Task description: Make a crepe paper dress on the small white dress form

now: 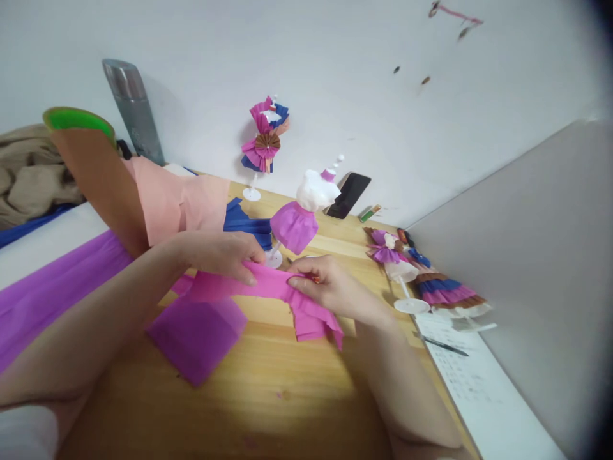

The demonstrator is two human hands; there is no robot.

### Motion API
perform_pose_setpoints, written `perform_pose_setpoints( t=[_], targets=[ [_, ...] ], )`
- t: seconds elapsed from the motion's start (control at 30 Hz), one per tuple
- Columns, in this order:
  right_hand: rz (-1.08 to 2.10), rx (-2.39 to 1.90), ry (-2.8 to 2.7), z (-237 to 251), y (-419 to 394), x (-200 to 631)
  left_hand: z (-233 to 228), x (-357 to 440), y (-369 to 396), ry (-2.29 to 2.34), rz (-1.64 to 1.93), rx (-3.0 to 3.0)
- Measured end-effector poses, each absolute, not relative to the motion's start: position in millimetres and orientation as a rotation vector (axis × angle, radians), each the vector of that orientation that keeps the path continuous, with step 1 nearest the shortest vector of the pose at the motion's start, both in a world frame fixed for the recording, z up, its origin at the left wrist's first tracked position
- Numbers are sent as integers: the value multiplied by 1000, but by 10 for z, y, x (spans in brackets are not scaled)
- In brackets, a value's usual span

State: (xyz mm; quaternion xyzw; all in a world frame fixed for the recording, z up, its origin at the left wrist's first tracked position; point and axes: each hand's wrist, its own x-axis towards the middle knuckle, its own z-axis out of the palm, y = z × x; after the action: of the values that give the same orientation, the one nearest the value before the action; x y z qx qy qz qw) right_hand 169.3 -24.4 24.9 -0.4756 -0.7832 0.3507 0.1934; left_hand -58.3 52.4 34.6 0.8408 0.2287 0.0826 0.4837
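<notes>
Lighting: moderately bright, cool and diffuse on the far wall [345, 54]; warmer and dimmer on the near table [268, 367], with a paler patch at near centre. Soft shadows lie beside both forearms [400, 383]. Definition: general softness; pink strip [268, 281] lacks crisp edges, writing on the right-hand paper [483, 390] illegible. Distortion: wide-angle stretch, bottle [143, 124] leaning outward at left. Right margin: dark, blurred vignette.

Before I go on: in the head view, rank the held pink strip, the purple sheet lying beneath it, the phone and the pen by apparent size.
Largest to smallest:
Pink strip and purple sheet: too alike to rank; fingers cover part of the strip.
Phone.
Pen.
</notes>
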Motion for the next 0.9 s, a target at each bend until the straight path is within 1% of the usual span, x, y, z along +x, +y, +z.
perform_pose_setpoints(
  t=[0.1, 0.27, 0.43, 0.6, 0.73, 0.9],
  targets=[
    [1031, -1351, -2169, 312, -227, 1784, 391, -649, 600, 586, 39, 2219],
    [1028, -1385, -2020, 309, -220, 1772, 424, -694, 684, 582, 32, 2249],
    [953, -1449, -1875, 360, -217, 1782, 407, -747, 750, 682, 90, 2232],
    [1053, -1435, -1719, 425, -206, 1873, 403, -814, 808, 815, 251, 1969],
    [1208, -1427, -1482, 382, -174, 1922, 418, -877, 824, 746, 385, 1745],
    [1324, -1360, -1250, 333, -104, 1928, 407, -971, 845, 472, 289, 1781]
  ],
)
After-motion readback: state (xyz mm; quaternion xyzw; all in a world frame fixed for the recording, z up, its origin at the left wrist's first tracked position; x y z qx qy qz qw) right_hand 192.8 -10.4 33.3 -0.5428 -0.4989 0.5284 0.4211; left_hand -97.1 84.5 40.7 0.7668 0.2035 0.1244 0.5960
